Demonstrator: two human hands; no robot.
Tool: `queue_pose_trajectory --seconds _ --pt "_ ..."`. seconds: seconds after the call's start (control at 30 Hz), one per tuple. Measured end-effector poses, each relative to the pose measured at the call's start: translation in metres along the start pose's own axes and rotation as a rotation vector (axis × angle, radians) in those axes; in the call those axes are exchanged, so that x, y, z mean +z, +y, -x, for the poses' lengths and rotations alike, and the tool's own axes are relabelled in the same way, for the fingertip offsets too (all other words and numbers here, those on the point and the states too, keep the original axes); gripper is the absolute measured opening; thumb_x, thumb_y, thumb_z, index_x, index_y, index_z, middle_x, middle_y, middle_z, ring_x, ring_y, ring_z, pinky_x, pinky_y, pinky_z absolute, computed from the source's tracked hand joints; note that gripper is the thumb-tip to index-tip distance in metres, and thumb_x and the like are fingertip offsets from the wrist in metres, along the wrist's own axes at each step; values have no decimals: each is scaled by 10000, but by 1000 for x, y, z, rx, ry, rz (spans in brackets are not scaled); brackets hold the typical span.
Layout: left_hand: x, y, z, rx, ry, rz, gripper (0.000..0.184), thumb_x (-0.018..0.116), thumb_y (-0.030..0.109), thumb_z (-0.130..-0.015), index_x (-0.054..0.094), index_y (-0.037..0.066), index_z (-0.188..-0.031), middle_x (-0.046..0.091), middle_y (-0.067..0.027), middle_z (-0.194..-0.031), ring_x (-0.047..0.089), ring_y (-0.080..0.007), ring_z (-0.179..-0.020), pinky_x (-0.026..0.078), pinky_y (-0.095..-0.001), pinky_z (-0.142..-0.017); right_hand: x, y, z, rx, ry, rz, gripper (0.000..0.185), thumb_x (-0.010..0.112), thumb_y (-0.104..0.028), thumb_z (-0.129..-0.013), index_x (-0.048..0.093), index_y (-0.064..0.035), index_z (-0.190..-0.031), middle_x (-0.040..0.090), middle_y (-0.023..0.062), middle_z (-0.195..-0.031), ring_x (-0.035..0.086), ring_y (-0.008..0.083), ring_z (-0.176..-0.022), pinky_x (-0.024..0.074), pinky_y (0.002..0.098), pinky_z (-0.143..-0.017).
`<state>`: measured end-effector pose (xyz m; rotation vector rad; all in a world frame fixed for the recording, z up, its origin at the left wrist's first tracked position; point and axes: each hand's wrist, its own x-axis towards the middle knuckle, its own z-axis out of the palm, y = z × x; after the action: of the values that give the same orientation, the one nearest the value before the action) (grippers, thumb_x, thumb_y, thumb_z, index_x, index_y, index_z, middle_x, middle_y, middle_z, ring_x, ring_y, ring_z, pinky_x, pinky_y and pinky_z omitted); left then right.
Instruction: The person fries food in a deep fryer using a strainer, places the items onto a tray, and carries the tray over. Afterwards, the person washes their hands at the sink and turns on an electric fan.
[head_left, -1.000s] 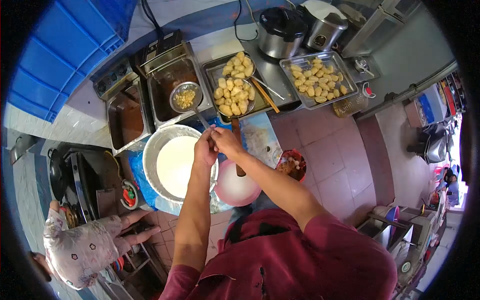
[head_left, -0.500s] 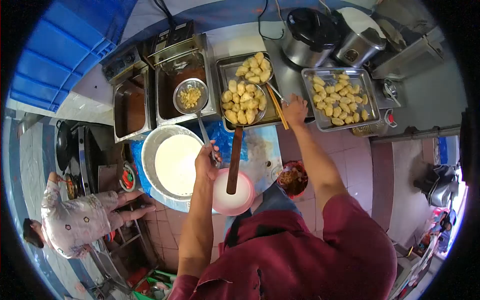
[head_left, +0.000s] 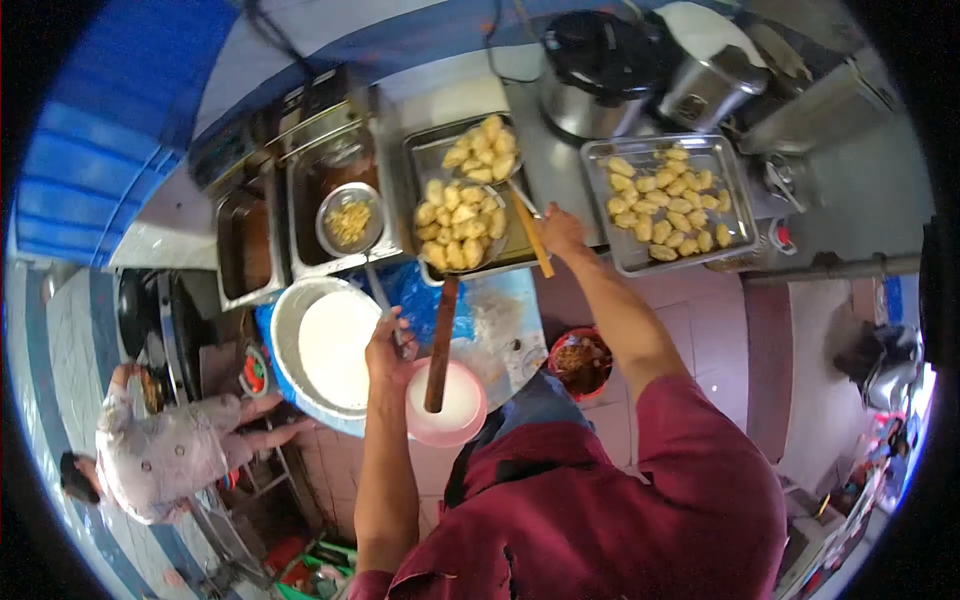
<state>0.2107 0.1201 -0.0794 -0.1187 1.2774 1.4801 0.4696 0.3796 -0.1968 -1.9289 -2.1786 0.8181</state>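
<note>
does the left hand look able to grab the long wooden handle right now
Probably not without freeing itself first: the left hand is closed around the strainer's metal handle, though nothing shows between hand and wooden handle.

Mtl strainer (head_left: 350,194), wdn handle (head_left: 441,345), plas. bowl (head_left: 450,436)

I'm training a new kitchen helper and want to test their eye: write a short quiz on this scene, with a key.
1. Which hand holds the handle of the strainer with the small yellowish bits?
2. In the picture, the large white tub stands where? A) right of the pink bowl; B) left of it; C) inside it.
3. True or false: in the picture, the wooden handle's end overlaps the pink bowl.

Key: 1. the left hand; 2. B; 3. true.
</note>
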Motion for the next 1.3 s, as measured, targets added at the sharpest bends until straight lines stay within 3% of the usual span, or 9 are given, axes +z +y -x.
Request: queue_pose_trajectory --seconds 0.4,0.63,0.73,0.77,0.97,1.03,1.17,1.23,1.3 --pt "1 3 10 -4 12 14 178 501 201 -928 561 79 -1043 557 12 -722 473 -81 -567 387 -211 -487 14 -1 1 -56 52 -176 430 466 -383 -916 556 -11 -1113 635 210 -1033 584 359 -1026 450 440 -889" --pt "2 2 10 13 21 24 189 472 161 -923 560 60 -1056 556 -1 -731 470 -93 -565 387 -217 -489 -10 9 15 -126 67 -193 438 468 -392 -920 550 2 -1094 626 226 -1031 578 383 -1000 451 460 -850" --pt "6 3 9 -3 29 39 185 458 155 -929 553 59 -1055 548 -8 -727 460 -96 -553 385 -218 -484 -31 29 44 -116 143 -325 411 500 -396 -914 586 1 -977 624 223 -917 587 401 -875 458 459 -753" --pt "9 4 9 -12 42 47 183 453 154 -932 549 60 -1056 544 -10 -724 455 -97 -546 383 -218 -481 -47 35 59 -91 91 -359 401 531 -388 -905 606 -1 -982 615 215 -821 587 383 -771 440 444 -676" --pt "-6 4 6 -17 -41 60 171 514 199 -932 554 84 -1052 536 9 -728 424 -78 -527 329 -194 -430 -99 125 134 106 202 -369 327 588 -352 -880 620 -33 -945 584 165 -674 563 326 -622 420 417 -584" --pt "-11 5 6 -19 -12 44 189 487 189 -938 553 78 -1076 537 11 -738 426 -78 -531 345 -201 -455 -122 163 151 171 247 -550 289 599 -313 -884 609 -25 -877 486 90 -602 460 155 -575 370 335 -527" --pt "-18 7 9 -3 -24 7 211 461 190 -948 550 67 -1093 535 5 -751 423 -77 -542 350 -208 -486 -177 267 146 146 337 24 204 562 -237 -885 629 -45 -868 598 101 -677 540 248 -602 425 386 -564" --pt "-28 7 5 13 -42 -29 216 479 199 -946 550 64 -1099 533 8 -753 427 -75 -548 352 -203 -487 -180 362 122 56 406 533 230 520 -253 -883 624 -55 -935 632 148 -772 589 334 -666 487 438 -643" --pt "-28 9 6 12 -20 -50 214 490 200 -944 552 66 -1099 533 10 -753 431 -74 -550 358 -199 -490 -209 405 107 15 321 715 260 470 -265 -896 616 -75 -999 644 191 -889 628 370 -786 516 457 -742"
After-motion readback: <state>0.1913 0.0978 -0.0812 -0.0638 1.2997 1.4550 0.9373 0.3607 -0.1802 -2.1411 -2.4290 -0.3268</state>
